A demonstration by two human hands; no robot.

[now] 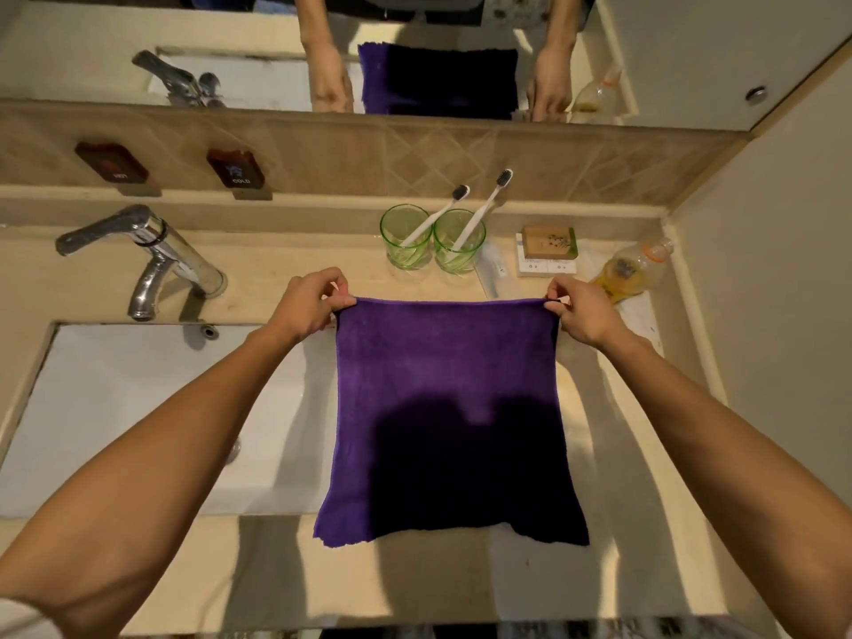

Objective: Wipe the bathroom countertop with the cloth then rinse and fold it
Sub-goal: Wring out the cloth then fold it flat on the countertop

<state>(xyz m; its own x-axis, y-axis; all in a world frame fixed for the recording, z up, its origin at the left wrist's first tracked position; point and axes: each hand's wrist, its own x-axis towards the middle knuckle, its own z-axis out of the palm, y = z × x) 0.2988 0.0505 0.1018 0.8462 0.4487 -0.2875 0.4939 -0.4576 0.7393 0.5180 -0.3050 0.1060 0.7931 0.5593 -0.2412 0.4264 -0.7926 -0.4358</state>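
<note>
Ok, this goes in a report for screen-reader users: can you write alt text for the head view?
A person's left hand and right hand each pinch a top corner of a purple cloth, holding it spread over a beige bathroom countertop beside a white sink. Behind it stand a chrome faucet, two green glasses with toothbrushes, and a bottle.

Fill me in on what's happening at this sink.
A person is holding a purple cloth spread out flat at a bathroom countertop. The left hand pinches one top corner and the right hand pinches the other, so the cloth hangs open between them, partly over the sink. No water is running from the tap. Behind the cloth stand two green glasses with toothbrushes.
</note>
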